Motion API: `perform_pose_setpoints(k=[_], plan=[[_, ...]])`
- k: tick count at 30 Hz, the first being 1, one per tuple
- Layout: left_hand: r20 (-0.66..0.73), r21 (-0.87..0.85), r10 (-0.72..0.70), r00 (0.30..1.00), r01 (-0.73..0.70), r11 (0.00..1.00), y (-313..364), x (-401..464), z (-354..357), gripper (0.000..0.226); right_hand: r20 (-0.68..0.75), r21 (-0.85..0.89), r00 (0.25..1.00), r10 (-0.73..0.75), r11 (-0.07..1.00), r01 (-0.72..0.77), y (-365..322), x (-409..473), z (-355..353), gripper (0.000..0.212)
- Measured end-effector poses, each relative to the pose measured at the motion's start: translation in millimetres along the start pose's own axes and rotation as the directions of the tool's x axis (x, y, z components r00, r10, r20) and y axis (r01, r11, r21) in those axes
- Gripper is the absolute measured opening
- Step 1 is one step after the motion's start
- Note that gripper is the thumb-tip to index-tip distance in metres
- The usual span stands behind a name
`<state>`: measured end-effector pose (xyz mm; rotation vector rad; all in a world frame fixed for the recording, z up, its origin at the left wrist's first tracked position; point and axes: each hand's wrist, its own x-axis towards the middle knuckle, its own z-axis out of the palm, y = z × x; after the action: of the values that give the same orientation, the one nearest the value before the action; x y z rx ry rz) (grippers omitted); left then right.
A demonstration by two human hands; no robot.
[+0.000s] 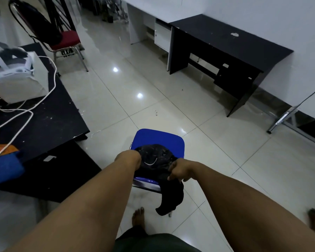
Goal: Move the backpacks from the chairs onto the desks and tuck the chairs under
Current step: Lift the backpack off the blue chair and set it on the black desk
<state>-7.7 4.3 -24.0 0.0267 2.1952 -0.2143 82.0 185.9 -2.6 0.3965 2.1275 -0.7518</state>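
Black backpack (155, 161) sits at rear edge of blue chair (159, 138) seat. Left hand (130, 158) & right hand (179, 170) both clenched on it, one per side; strap (171, 199) hangs off the back.

looks like a small office tbh: black desk (231, 46) and white desk (153, 10) pushed against a bare white wall, glossy tile floor (116, 99), a white printer (16, 75) w/ cables on another desk, metal-frame red chair (65, 40)
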Motion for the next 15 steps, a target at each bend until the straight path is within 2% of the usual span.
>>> perform_pose_setpoints(k=[2, 3, 5, 7, 9, 11, 13, 15], plan=[[-0.113, -0.004, 0.036, 0.993, -0.037, 0.999, -2.6, -9.2, -4.3, 0.043, -0.074, 0.004, 0.997, -0.009, 1.000, 0.010, -2.6, 4.9, -2.0, 0.011], [-0.122, 0.056, 0.062, 0.991, -0.055, 0.997, -2.8, -12.3, -8.5, 0.043, -0.117, -0.011, 0.993, -0.006, 1.000, 0.005, -4.3, 6.1, -3.2, 0.008], [-0.198, 0.042, 0.086, 0.976, -0.079, 0.996, -1.1, -11.8, -13.4, 0.045, -0.205, -0.056, 0.979, -0.004, 0.998, -0.008, -8.7, 8.3, -5.4, 0.021], [-0.316, -0.061, 0.064, 0.946, -0.088, 0.994, 1.5, -7.2, -14.9, 0.046, -0.295, -0.124, 0.955, -0.016, 0.992, -0.022, -14.1, 6.4, -7.8, 0.029], [-0.497, -0.088, 0.097, 0.862, -0.161, 0.983, 3.6, -5.4, -12.1, 0.043, -0.397, -0.167, 0.917, -0.046, 0.986, -0.022, -16.6, 6.6, -9.8, 0.029], [-0.637, -0.038, 0.149, 0.756, -0.224, 0.974, 2.8, -0.5, -9.1, 0.044, -0.483, -0.155, 0.873, -0.062, 0.988, -0.016, -16.5, 10.4, -11.9, 0.029], [-0.645, 0.034, 0.237, 0.727, -0.282, 0.959, 0.6, 5.9, -10.7, 0.047, -0.526, -0.114, 0.848, -0.059, 0.994, -0.001, -14.1, 16.5, -13.6, 0.032], [-0.536, 0.042, 0.322, 0.780, -0.356, 0.933, -2.2, 11.6, -20.1, 0.055, -0.543, -0.091, 0.838, -0.054, 0.996, 0.005, -10.9, 22.7, -13.7, 0.033]])
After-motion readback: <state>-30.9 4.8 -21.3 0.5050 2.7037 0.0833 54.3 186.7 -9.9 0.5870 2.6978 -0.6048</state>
